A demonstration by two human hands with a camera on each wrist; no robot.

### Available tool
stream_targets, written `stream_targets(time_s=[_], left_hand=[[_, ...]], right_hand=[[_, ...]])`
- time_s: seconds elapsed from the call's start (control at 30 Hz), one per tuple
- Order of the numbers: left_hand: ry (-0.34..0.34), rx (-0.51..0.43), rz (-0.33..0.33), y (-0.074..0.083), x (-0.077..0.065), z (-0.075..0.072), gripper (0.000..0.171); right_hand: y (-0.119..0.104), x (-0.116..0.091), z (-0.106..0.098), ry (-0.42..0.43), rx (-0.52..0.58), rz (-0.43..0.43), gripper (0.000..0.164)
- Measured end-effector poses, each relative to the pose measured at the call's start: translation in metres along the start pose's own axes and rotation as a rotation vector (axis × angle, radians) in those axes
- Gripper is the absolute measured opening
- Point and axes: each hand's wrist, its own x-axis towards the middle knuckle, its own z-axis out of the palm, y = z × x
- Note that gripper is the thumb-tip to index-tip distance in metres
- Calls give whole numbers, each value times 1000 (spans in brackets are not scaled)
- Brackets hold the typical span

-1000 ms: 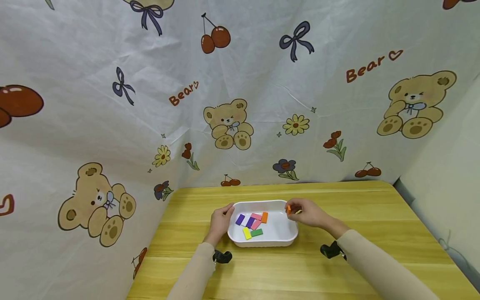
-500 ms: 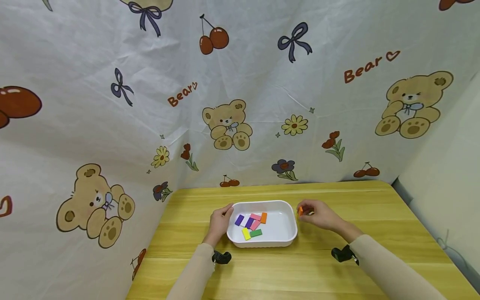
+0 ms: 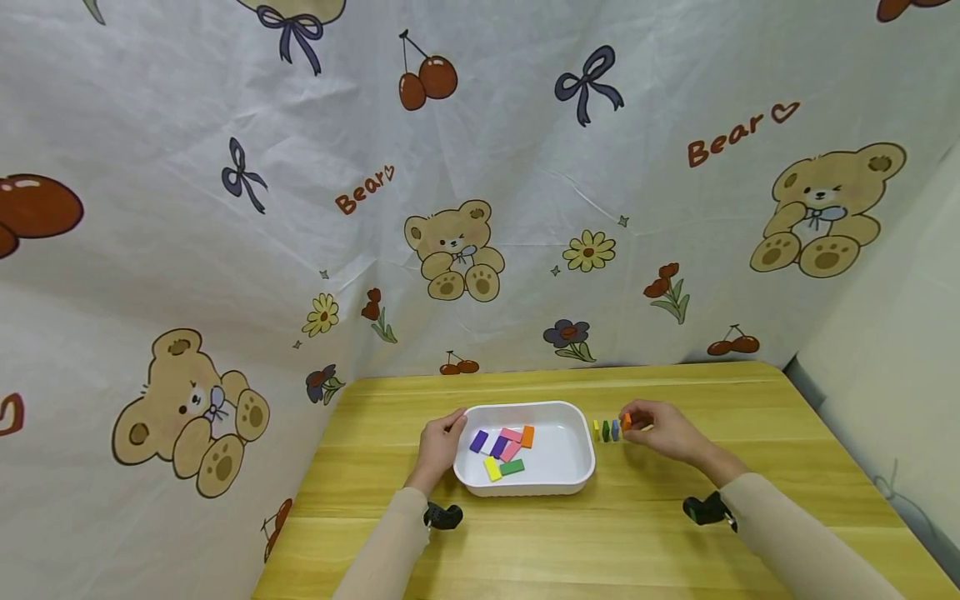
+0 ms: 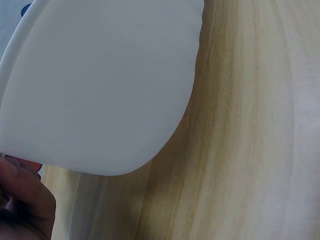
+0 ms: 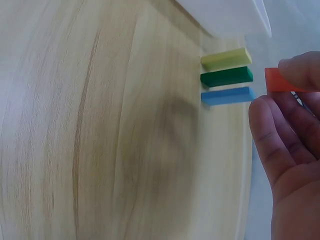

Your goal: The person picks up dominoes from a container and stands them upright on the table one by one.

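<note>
My left hand [image 3: 437, 447] grips the left rim of a white plastic tray [image 3: 558, 454]; the left wrist view shows the tray's outer wall [image 4: 105, 90]. My right hand [image 3: 666, 428] pinches an orange domino block [image 5: 276, 80] between thumb and fingers, right of the tray. Beside it, a yellow block [image 5: 225, 59], a green block [image 5: 226, 77] and a blue block [image 5: 227, 96] stand upright in a row with small gaps. The orange one is at the row's right end, held higher than the blue one in the right wrist view.
Inside the tray lie several flat blocks, among them a purple block [image 3: 478, 441], a pink block [image 3: 511, 451], an orange block [image 3: 528, 437], a yellow block [image 3: 492, 468] and a green block [image 3: 512, 467]. A bear-print cloth [image 3: 525, 183] hangs behind the wooden table [image 3: 540, 550].
My right hand has carried the orange block from over the tray's right rim rightward past the row, uncovering the standing yellow, green and blue blocks. My left hand has stayed on the tray.
</note>
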Motion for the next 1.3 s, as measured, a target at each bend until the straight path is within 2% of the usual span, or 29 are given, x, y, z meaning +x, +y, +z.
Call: stream_targets(time_s=[0.3, 0.57, 0.87, 1.3], left_hand=[[-3, -9, -14, -2, 3, -1, 36], [2, 13, 11, -3, 2, 0, 36], [-4, -2, -4, -5, 0, 2, 35], [9, 11, 7, -5, 3, 1, 34]], right_hand=[[13, 2, 2, 6, -14, 29, 27], [27, 11, 9, 0, -10, 82, 28], [41, 10, 17, -5, -5, 139, 30], [43, 14, 25, 30, -41, 116, 26]])
